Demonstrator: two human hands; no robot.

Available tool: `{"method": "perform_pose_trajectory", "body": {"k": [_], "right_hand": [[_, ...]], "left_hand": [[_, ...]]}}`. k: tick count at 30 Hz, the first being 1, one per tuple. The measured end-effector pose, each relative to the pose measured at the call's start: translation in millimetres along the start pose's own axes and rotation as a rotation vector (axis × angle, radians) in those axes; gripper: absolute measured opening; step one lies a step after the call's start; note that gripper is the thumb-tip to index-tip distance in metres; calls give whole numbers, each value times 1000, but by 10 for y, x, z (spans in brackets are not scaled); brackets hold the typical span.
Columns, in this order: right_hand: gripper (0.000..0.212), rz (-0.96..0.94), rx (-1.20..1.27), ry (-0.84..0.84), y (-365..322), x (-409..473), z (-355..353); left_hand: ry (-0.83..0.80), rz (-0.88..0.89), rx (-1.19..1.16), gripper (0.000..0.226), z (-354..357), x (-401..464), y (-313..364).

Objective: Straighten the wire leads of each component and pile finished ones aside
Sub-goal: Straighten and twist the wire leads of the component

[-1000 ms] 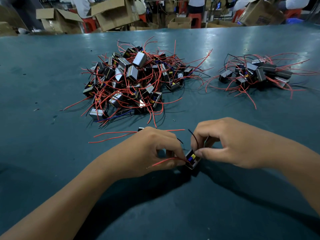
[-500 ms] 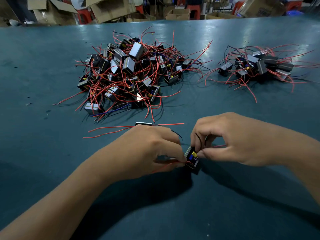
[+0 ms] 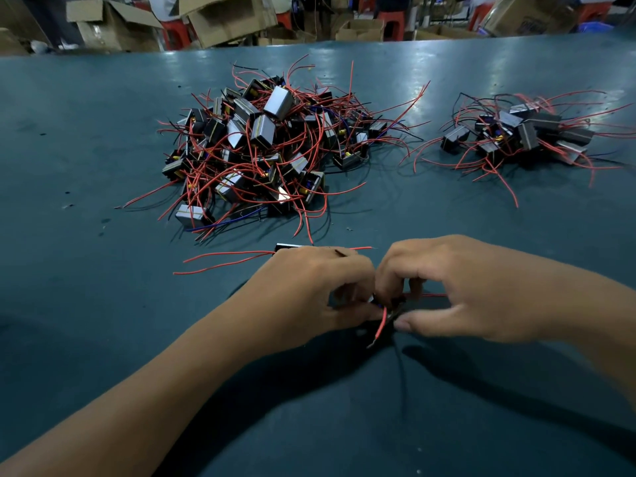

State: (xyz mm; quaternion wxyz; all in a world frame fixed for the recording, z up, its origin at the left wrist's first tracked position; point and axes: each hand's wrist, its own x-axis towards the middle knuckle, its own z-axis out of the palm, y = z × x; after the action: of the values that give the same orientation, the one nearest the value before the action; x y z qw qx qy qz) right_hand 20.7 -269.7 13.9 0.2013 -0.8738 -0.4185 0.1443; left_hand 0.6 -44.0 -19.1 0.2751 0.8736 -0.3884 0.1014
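Here, in the head view, both hands meet over the near middle of the dark teal table [image 3: 86, 132], working one small component [image 3: 387, 304] that sits between their fingertips, mostly hidden by them. The left hand [image 3: 309, 290] has its fingers curled, thumb and forefinger pinching at the component's left side. The right hand [image 3: 461, 287] is likewise curled, its fingers bent down over the top of the part and its thumb [image 3: 423, 321] pressed in from below, so the part is gripped from both sides. A red wire lead [image 3: 382, 323] sticks out downward from between the fingertips toward the near edge, and another red lead [image 3: 433, 295] runs off under the right hand. Just behind the left hand lies a single component [image 3: 287, 247], partly covered by the knuckles, with two long red leads [image 3: 220, 261] stretching toward the left edge. Farther back, toward the middle of the table, is a large pile [image 3: 265, 149] of components tangled in red wires; a smaller pile [image 3: 519, 136] lies well apart from it near the right edge. Cardboard boxes [image 3: 220, 15] stand beyond the far edge.
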Motion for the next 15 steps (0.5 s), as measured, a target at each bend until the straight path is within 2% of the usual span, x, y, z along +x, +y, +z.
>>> {"method": "perform_pose_trajectory", "body": {"k": [2, 4, 8, 9, 13, 15], "right_hand": [[17, 2, -7, 17, -24, 1, 23], [15, 0, -26, 55, -49, 29, 70], [11, -1, -49, 93, -45, 60, 97], [10, 3, -53, 99, -31, 58, 89], [13, 41, -83, 119, 59, 33, 46], [15, 66, -118, 129, 112, 24, 12]], "left_hand": [[40, -41, 4, 37, 7, 7, 8], [36, -58, 10, 38, 5, 14, 11], [-108, -47, -103, 21, -146, -19, -56], [-94, -62, -152, 18, -220, -30, -85], [266, -211, -282, 11, -450, -59, -238], [265, -290, -207, 10, -489, -70, -328]]}}
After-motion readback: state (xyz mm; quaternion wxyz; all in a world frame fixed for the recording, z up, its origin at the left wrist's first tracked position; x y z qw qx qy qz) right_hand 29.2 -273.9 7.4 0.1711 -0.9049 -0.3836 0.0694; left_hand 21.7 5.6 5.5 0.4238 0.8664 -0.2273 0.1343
